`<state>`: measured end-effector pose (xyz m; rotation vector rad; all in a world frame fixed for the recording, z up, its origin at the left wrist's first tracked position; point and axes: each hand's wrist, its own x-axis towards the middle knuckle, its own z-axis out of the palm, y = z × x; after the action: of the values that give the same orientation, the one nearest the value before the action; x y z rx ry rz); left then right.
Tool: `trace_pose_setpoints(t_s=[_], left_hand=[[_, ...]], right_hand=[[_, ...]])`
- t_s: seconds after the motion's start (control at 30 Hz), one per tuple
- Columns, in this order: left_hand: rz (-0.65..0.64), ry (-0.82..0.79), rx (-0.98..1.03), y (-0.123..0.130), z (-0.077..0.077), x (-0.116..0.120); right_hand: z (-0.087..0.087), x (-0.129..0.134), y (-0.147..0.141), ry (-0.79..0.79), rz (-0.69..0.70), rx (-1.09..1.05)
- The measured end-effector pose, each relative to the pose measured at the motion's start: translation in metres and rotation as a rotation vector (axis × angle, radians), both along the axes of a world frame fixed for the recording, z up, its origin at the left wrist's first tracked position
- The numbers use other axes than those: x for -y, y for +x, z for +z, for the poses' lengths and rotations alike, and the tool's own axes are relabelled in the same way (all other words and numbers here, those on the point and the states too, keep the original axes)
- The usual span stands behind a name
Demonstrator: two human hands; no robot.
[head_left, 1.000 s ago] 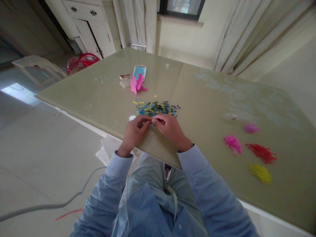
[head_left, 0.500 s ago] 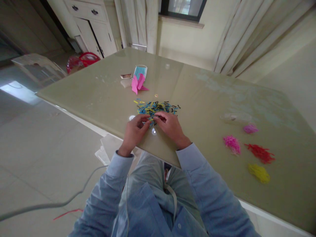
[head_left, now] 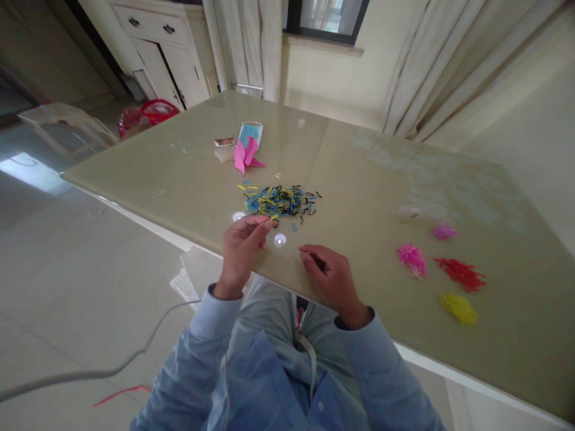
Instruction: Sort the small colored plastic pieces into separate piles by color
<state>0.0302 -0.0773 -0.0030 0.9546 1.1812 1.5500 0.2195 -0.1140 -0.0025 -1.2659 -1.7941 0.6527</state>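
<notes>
A loose pile of small blue, yellow and black rubber bands lies on the table in front of me. My left hand is at the pile's near edge, thumb and forefinger pinched together. A yellow rubber band shows at those fingertips. To the right, nearer the table edge, my right hand is apart from the pile with its fingers curled and thumb against the forefinger. Whatever its fingertips may hold is too small to make out.
On the right of the table are pink bands, red bands, yellow bands and a purple bundle. Beyond the pile lie pink paper and a blue face mask. A grey cable crosses at left.
My right hand has drawn away from my left, toward me and to the right. My left hand stays near the pile, still pinched. The view has shifted slightly.
</notes>
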Motion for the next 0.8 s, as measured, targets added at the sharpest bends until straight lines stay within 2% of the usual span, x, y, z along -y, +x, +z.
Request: trace_pose_setpoints(t_s=[0.17, 0.4, 0.6, 0.8], left_hand=[[-0.226, -0.126, 0.205, 0.049, 0.006, 0.017], [-0.534, -0.210, 0.487, 0.113, 0.030, 0.036], [-0.643, -0.224, 0.510, 0.143, 0.040, 0.048], [-0.673, -0.220, 0.463, 0.157, 0.043, 0.049]], right_hand=[[-0.002, 0.047, 0.040, -0.017, -0.058, -0.021], [-0.006, 0.084, 0.085, 0.020, -0.193, -0.029], [-0.015, 0.091, 0.089, 0.081, -0.212, -0.045], [-0.023, 0.090, 0.081, 0.166, -0.213, 0.022]])
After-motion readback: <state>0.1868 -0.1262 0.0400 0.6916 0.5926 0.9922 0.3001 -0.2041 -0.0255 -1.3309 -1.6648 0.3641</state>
